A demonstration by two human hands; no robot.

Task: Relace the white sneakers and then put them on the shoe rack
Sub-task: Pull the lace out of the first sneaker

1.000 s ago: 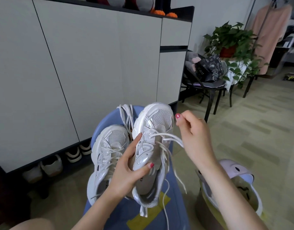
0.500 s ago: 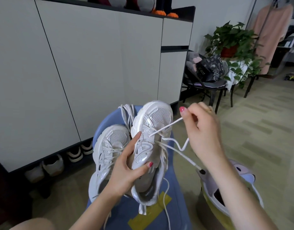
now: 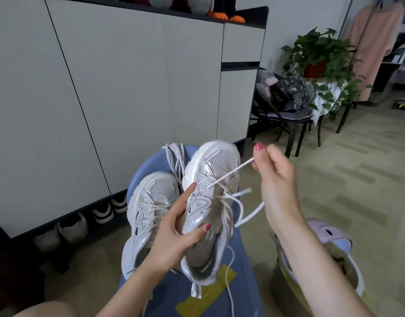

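Two white sneakers (image 3: 187,211) on one blue stool (image 3: 197,294), two hands, left (image 3: 174,234) and right (image 3: 277,179), one potted plant (image 3: 320,53), one dark chair (image 3: 290,120), roughly four shoes (image 3: 92,218) under the cabinet (image 3: 119,88), half hidden, one peach garment (image 3: 375,42) hanging.

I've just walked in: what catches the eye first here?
In the middle, the left hand grips a white sneaker while the right hand pinches its lace and pulls it taut. A second sneaker lies beside it on a blue stool.
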